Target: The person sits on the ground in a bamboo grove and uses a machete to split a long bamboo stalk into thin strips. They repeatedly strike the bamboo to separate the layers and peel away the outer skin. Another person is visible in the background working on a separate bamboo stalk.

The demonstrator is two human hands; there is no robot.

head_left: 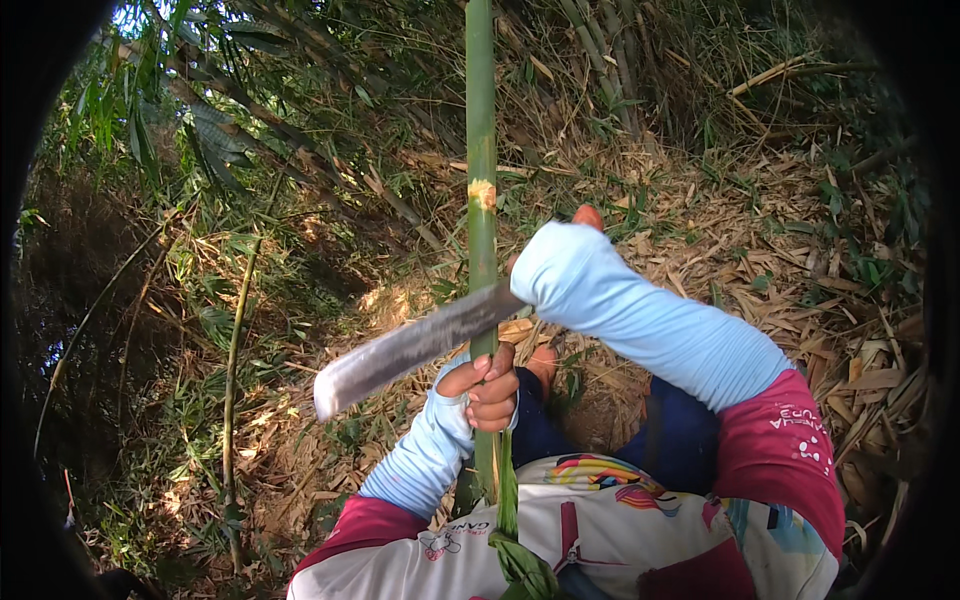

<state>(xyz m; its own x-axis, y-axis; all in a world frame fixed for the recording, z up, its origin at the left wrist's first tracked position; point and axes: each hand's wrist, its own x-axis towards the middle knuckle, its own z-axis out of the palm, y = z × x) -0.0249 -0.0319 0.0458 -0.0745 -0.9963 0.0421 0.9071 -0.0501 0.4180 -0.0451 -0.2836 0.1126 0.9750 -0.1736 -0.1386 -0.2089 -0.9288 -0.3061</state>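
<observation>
A green bamboo pole (481, 120) stands upright in front of me, running from the top of the view down toward my body. Below its middle, my left hand (488, 390) is wrapped around it, fingers closed. A pale, roughly trimmed node (482, 194) shows higher up the pole. My right hand (588, 216), mostly hidden by a light blue sleeve (640, 300), grips a machete whose handle is out of sight. The broad machete blade (400, 352) points left and downward, crossing in front of the pole just above my left hand; whether it touches the pole I cannot tell.
A twisted green leaf strip (525, 565) lies against my patterned shirt, beside the pole's lower end. Dry leaves (790, 300) litter the ground. Thin stems (236, 380) rise at left, and bamboo clumps (610, 60) stand behind. My bare foot (543, 366) is near the pole.
</observation>
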